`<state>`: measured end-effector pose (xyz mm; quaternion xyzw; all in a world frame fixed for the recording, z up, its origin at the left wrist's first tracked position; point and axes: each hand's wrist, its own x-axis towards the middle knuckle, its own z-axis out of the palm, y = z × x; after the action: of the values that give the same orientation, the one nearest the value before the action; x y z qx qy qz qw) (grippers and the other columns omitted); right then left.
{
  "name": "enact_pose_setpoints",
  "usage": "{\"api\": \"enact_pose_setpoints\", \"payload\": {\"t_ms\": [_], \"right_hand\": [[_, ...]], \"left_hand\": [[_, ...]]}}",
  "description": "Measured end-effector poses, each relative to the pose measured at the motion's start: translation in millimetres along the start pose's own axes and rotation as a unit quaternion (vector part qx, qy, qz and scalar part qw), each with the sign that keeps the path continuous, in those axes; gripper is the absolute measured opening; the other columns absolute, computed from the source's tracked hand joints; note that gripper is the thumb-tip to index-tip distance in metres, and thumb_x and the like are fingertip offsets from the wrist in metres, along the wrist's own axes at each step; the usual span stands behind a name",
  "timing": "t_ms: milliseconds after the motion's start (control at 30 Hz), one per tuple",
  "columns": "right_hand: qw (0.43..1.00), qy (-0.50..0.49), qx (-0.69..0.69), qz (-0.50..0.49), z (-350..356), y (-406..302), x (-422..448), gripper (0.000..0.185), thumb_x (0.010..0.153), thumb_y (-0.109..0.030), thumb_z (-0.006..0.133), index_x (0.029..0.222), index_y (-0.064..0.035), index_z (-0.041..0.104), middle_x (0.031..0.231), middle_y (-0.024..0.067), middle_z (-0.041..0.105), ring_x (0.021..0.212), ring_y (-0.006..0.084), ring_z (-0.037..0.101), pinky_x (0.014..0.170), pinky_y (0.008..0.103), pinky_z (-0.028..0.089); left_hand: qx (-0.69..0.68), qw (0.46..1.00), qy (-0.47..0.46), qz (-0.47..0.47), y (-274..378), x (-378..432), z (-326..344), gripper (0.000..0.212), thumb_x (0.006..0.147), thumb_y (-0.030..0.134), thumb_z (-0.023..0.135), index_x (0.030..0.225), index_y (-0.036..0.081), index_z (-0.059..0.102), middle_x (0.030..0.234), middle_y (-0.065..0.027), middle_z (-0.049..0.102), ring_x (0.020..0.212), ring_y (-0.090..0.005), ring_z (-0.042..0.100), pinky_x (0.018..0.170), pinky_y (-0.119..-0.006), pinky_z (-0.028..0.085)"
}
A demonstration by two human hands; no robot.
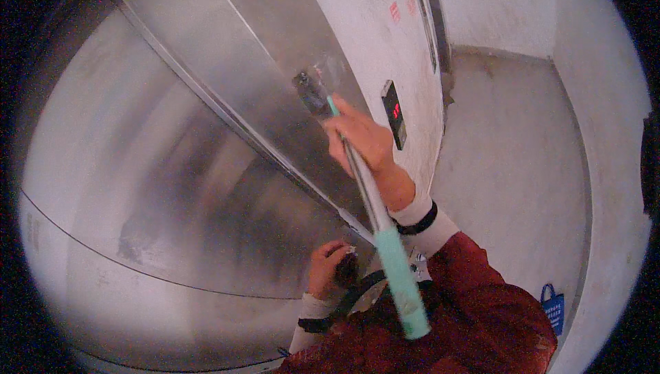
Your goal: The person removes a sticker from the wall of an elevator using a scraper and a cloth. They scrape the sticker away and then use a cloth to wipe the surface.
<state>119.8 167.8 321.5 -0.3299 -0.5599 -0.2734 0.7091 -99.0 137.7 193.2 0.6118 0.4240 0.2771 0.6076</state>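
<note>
My right hand (361, 137) is closed around the metal shaft of a long-handled scraper (402, 281), close to its head. The tool's thick mint-green grip points back towards my body. Its dark scraper head (312, 90) is at the brushed-metal frame (289, 28), beside a pale smeared patch (332, 67); whether it touches is blurred. Lower down, my left hand (327, 268) has its fingers curled around a dark object (347, 268), partly hidden and too dark to name. That hand is in front of the shiny metal door panel (206, 198).
A black call panel (393, 114) with a lit red display is on the white wall (361, 13) right of the frame. Red stickers (395, 12) sit higher up. A rough residue patch (129, 242) marks the metal at left. A blue bag (553, 309) stands behind on the right.
</note>
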Motion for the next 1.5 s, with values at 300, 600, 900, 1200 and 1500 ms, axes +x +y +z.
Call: {"api": "enact_pose_setpoints", "payload": {"t_ms": [300, 600, 900, 1200, 1500], "right_hand": [[0.998, -0.007, -0.044, -0.033, 8.8, -18.2, 9.3, 0.031, 0.058, 0.008, 0.068, 0.086, -0.0010, 0.059, 0.104, 0.0248, 0.060, 0.068, 0.0244, 0.065, 0.057, 0.0264, 0.051], [0.997, 0.010, -0.080, 0.016, 0.5, 21.9, 21.1, 0.021, 0.069, 0.002, 0.061, 0.088, -0.0049, 0.056, 0.086, 0.0153, 0.061, 0.066, 0.0248, 0.062, 0.056, 0.0294, 0.047], [0.927, -0.084, 0.124, 0.343, -83.8, -1.6, -12.7, 0.015, 0.085, -0.010, 0.054, 0.093, 0.0029, 0.057, 0.098, 0.0144, 0.064, 0.073, 0.0192, 0.062, 0.065, 0.0284, 0.051], [0.743, -0.091, 0.422, 0.511, -84.0, -27.6, -3.0, 0.023, 0.082, -0.021, 0.051, 0.086, 0.0015, 0.054, 0.094, 0.0249, 0.061, 0.090, 0.0302, 0.061, 0.081, 0.0373, 0.048], [0.673, -0.130, 0.472, 0.554, -83.3, -29.1, -8.9, 0.024, 0.082, -0.022, 0.052, 0.084, 0.0016, 0.054, 0.090, 0.0243, 0.062, 0.087, 0.0293, 0.062, 0.082, 0.0367, 0.048]], "left_hand": [[-0.073, 0.995, 0.049, -0.043, -8.7, -26.8, -32.4, 0.016, 0.079, 0.015, 0.063, 0.086, 0.001, 0.063, 0.077, -0.0037, 0.062, 0.068, -0.0122, 0.057, 0.062, -0.025, 0.045], [-0.065, 0.997, 0.011, -0.042, 9.5, -9.2, -14.2, 0.020, 0.079, 0.016, 0.063, 0.092, 0.001, 0.062, 0.080, -0.0041, 0.062, 0.070, -0.0128, 0.058, 0.064, -0.026, 0.046], [-0.112, 0.993, 0.008, 0.043, 61.7, -6.6, 25.8, 0.025, 0.087, 0.022, 0.059, 0.099, 0.001, 0.059, 0.085, -0.0041, 0.062, 0.072, -0.0125, 0.059, 0.066, -0.027, 0.048], [-0.262, 0.962, -0.005, 0.078, 130.5, -4.2, 5.6, 0.024, 0.087, 0.015, 0.058, 0.107, 0.001, 0.060, 0.091, -0.0040, 0.063, 0.075, -0.0111, 0.060, 0.067, -0.025, 0.049], [-0.241, 0.965, -0.049, 0.090, 138.6, -9.6, 12.1, 0.026, 0.085, 0.010, 0.059, 0.109, 0.000, 0.059, 0.090, -0.0048, 0.064, 0.073, -0.0112, 0.061, 0.065, -0.025, 0.050]]}}
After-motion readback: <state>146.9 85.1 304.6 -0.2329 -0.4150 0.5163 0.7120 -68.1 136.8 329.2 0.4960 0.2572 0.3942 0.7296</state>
